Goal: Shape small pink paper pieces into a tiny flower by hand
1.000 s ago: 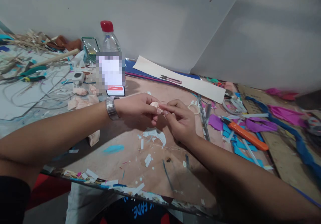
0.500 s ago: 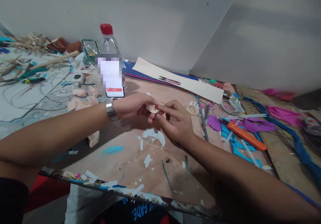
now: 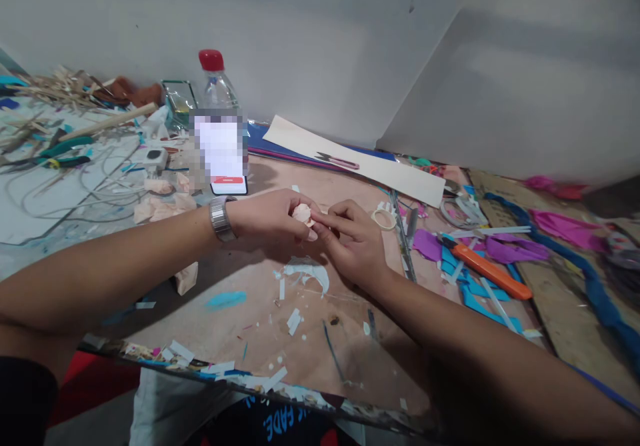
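Note:
Between my two hands is a small pale-peach piece of crepe paper (image 3: pixel 302 214), rolled into a rounded, ruffled bud. My left hand (image 3: pixel 270 216), with a metal watch (image 3: pixel 223 219) on the wrist, is closed around it, thumb along its near side. On the bud's right edge, the thumb and forefinger of my right hand (image 3: pixel 355 239) pinch the paper. Its lower end is hidden in my fingers. Below them on the table lies a white curved scrap (image 3: pixel 313 274). More peach paper pieces (image 3: pixel 165 207) lie left, beyond my left forearm.
A phone (image 3: pixel 230 185) leans against a red-capped bottle (image 3: pixel 217 89) at the back. Thread snips (image 3: pixel 337 160) rest on a cream strip (image 3: pixel 400 181). Right are a tape roll (image 3: pixel 384 218), an orange cutter (image 3: pixel 493 271) and coloured scraps; left, pliers (image 3: pixel 65 153) and cables.
The paper bud has turned so that its round ruffled top faces up. My left thumb has come down across its near side; my right hand has barely moved.

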The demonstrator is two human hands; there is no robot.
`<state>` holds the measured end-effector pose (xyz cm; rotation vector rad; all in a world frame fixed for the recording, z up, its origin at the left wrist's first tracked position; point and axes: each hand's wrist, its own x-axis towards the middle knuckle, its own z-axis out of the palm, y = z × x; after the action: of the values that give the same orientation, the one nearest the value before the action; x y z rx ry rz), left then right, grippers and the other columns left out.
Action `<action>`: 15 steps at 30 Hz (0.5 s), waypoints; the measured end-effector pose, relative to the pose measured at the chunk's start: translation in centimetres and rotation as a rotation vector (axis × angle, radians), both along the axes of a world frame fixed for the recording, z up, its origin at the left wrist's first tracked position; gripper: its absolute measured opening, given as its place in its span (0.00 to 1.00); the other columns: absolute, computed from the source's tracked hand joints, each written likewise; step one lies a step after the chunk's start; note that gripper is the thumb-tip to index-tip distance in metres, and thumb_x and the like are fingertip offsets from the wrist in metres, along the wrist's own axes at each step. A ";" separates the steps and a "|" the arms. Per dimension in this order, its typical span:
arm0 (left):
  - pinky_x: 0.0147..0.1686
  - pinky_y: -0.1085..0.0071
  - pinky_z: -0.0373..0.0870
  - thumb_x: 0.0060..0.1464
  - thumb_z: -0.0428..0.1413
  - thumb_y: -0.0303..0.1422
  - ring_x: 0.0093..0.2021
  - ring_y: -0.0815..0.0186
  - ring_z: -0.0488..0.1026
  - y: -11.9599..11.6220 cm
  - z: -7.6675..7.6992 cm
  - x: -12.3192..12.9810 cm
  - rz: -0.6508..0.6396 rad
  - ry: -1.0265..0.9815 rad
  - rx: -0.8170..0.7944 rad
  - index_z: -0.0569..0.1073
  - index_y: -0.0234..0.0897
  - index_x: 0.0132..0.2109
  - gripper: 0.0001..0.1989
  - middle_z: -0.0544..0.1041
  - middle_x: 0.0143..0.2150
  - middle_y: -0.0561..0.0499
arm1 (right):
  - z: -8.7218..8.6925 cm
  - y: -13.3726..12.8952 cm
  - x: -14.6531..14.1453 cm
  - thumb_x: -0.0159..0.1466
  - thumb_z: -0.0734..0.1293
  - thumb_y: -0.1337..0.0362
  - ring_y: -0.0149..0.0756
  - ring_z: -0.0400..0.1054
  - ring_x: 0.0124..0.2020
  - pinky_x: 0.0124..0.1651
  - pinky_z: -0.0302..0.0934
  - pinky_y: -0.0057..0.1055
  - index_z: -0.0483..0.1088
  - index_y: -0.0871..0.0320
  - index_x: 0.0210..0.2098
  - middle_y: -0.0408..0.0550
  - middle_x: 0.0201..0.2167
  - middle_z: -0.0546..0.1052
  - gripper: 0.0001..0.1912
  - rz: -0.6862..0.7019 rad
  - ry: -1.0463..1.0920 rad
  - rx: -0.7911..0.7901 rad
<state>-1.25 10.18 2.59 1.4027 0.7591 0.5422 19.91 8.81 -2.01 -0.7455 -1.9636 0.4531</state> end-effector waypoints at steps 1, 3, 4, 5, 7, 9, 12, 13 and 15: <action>0.30 0.77 0.66 0.49 0.67 0.30 0.29 0.71 0.72 -0.1 0.0 0.0 -0.001 0.011 0.021 0.76 0.33 0.37 0.09 0.77 0.29 0.54 | 0.0 0.0 0.0 0.69 0.71 0.65 0.33 0.69 0.35 0.38 0.66 0.33 0.83 0.47 0.51 0.45 0.34 0.74 0.13 -0.003 0.011 -0.018; 0.30 0.77 0.65 0.51 0.65 0.31 0.30 0.71 0.71 -0.2 0.1 0.1 -0.011 0.048 0.092 0.76 0.33 0.37 0.08 0.77 0.31 0.54 | 0.1 -0.1 -0.1 0.68 0.72 0.65 0.33 0.69 0.34 0.37 0.66 0.33 0.83 0.48 0.49 0.44 0.33 0.74 0.11 -0.005 0.032 -0.054; 0.30 0.77 0.65 0.53 0.64 0.32 0.30 0.71 0.71 -0.2 0.2 0.1 -0.013 0.068 0.135 0.76 0.33 0.38 0.08 0.77 0.31 0.54 | 0.2 -0.1 -0.1 0.68 0.73 0.65 0.32 0.69 0.34 0.37 0.65 0.33 0.84 0.48 0.48 0.44 0.32 0.74 0.11 -0.007 0.043 -0.069; 0.30 0.77 0.65 0.54 0.63 0.33 0.30 0.71 0.71 -0.2 0.2 0.2 -0.016 0.085 0.171 0.76 0.33 0.38 0.08 0.77 0.31 0.54 | 0.2 -0.1 -0.1 0.67 0.73 0.65 0.32 0.69 0.34 0.36 0.65 0.33 0.84 0.49 0.47 0.44 0.32 0.74 0.10 -0.009 0.052 -0.083; 0.30 0.76 0.66 0.57 0.61 0.34 0.30 0.70 0.71 -0.2 0.3 0.2 -0.025 0.108 0.218 0.76 0.33 0.39 0.08 0.77 0.30 0.53 | 0.3 -0.2 -0.1 0.67 0.73 0.65 0.32 0.69 0.33 0.36 0.65 0.32 0.84 0.49 0.46 0.44 0.32 0.74 0.10 -0.017 0.067 -0.103; 0.29 0.76 0.67 0.59 0.59 0.35 0.29 0.69 0.72 -0.2 0.3 0.2 -0.040 0.116 0.240 0.76 0.33 0.40 0.09 0.77 0.30 0.52 | 0.4 -0.3 -0.1 0.66 0.73 0.64 0.32 0.70 0.33 0.35 0.65 0.32 0.84 0.49 0.45 0.44 0.33 0.74 0.09 -0.029 0.075 -0.118; 0.30 0.75 0.67 0.60 0.58 0.36 0.30 0.68 0.72 -0.3 0.3 0.2 -0.053 0.115 0.265 0.77 0.32 0.41 0.09 0.78 0.31 0.51 | 0.5 -0.4 -0.1 0.67 0.73 0.63 0.33 0.70 0.33 0.35 0.65 0.33 0.84 0.49 0.45 0.44 0.32 0.75 0.08 -0.049 0.074 -0.139; 0.30 0.75 0.67 0.60 0.58 0.35 0.30 0.68 0.72 -0.3 0.4 0.2 -0.054 0.107 0.267 0.77 0.32 0.41 0.09 0.78 0.32 0.50 | 0.6 -0.4 -0.1 0.67 0.73 0.63 0.33 0.70 0.33 0.35 0.65 0.33 0.84 0.49 0.45 0.44 0.33 0.75 0.08 -0.055 0.072 -0.148; 0.31 0.75 0.67 0.59 0.58 0.34 0.31 0.68 0.73 -0.3 0.5 0.3 -0.057 0.089 0.272 0.77 0.32 0.40 0.08 0.78 0.32 0.50 | 0.7 -0.5 -0.2 0.66 0.73 0.63 0.33 0.70 0.33 0.34 0.66 0.33 0.84 0.50 0.44 0.45 0.33 0.76 0.08 -0.063 0.084 -0.162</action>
<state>-1.00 9.88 3.08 1.7042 0.7342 0.5564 19.71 8.34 -1.26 -0.8741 -1.8354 0.6014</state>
